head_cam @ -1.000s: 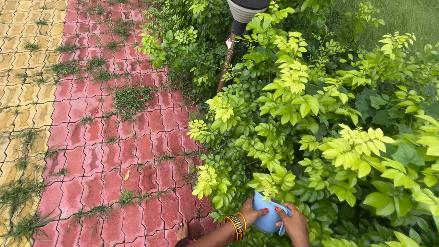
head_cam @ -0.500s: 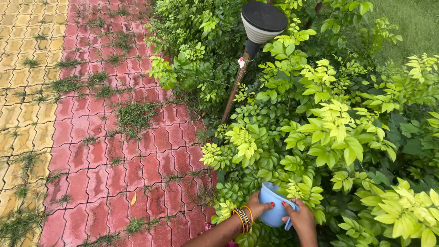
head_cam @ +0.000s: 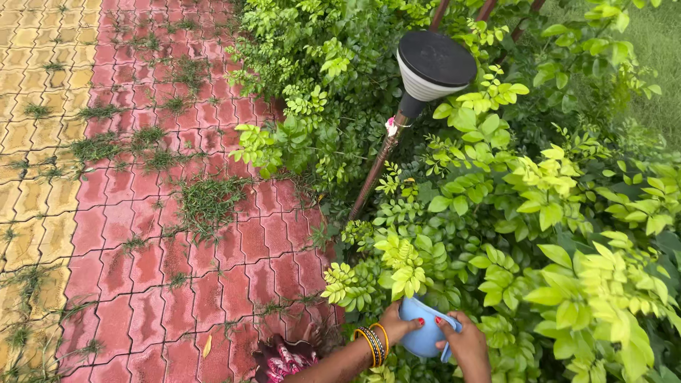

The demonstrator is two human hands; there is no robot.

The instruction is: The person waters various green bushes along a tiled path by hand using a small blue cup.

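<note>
1. Blue mug (head_cam: 420, 332) at bottom centre of frame, tipped into the green bush (head_cam: 496, 213); partly hidden by leaves.
2. Left hand (head_cam: 396, 325) curled around mug's left side, thumb on its wall; bangles (head_cam: 372, 343) on wrist.
3. Right hand (head_cam: 464, 342) closed around mug's handle side.
4. Garden lamp (head_cam: 433, 67) on pole, upper centre; red paving (head_cam: 177, 234) left, yellow paving (head_cam: 28, 142) far left.

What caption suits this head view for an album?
Both hands, left and right, hold a blue jug tipped into a shrub beside a garden lamp.
</note>
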